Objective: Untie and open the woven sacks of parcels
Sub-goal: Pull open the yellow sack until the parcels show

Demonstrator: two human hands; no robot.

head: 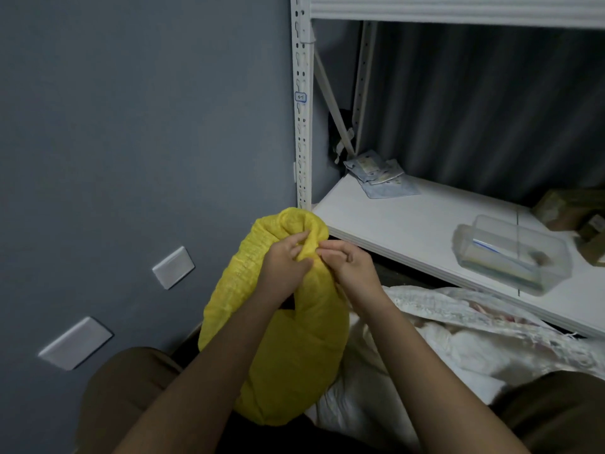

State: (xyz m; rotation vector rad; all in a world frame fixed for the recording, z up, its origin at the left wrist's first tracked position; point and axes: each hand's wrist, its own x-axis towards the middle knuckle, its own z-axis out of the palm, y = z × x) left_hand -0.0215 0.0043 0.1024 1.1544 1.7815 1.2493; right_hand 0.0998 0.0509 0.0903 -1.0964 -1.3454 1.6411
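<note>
Propped upright between the knees: yellow woven sack [278, 339], gathered neck pointing up and away toward the white shelf [409, 224]. Left hand [284, 262] clamped on the neck's left flank; right hand [352, 267] pinching the twisted fabric opposite, equally near. Tie itself hidden. White sack [458, 342] lying rightward, untouched.
</note>
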